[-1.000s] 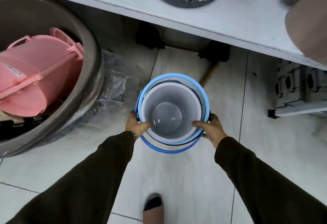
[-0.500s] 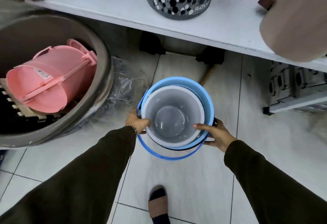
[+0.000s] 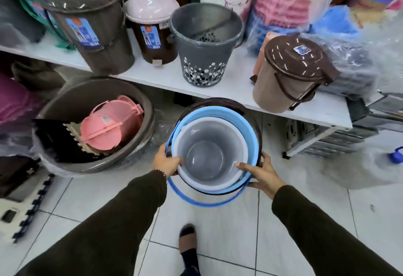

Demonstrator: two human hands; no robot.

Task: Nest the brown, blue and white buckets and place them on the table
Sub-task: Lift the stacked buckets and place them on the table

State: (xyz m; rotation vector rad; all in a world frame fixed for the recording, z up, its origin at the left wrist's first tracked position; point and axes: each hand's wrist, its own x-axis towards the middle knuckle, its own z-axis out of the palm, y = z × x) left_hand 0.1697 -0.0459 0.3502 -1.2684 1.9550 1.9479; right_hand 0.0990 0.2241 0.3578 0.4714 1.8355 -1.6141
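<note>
Three buckets sit nested one inside another: a white bucket (image 3: 205, 158) innermost, a blue bucket (image 3: 220, 115) around it, and a brown bucket (image 3: 214, 101) outermost, only its dark rim showing. The blue handle (image 3: 200, 202) hangs down at the near side. My left hand (image 3: 165, 162) grips the left rim and my right hand (image 3: 260, 174) grips the right rim. The stack is held in the air above the tiled floor, just in front of the white table (image 3: 235, 88).
On the table stand a grey dotted bucket (image 3: 205, 46), two brown lidded bins (image 3: 91, 27), and a beige bin with a brown lid (image 3: 290, 72). A big grey basin (image 3: 72, 99) with a pink bucket (image 3: 111, 123) sits on the floor at left. My foot (image 3: 188, 245) is below.
The nested buckets have risen from near the floor toward the table edge, and the view has tilted up to show the shelf. The brown rim is now visible.
</note>
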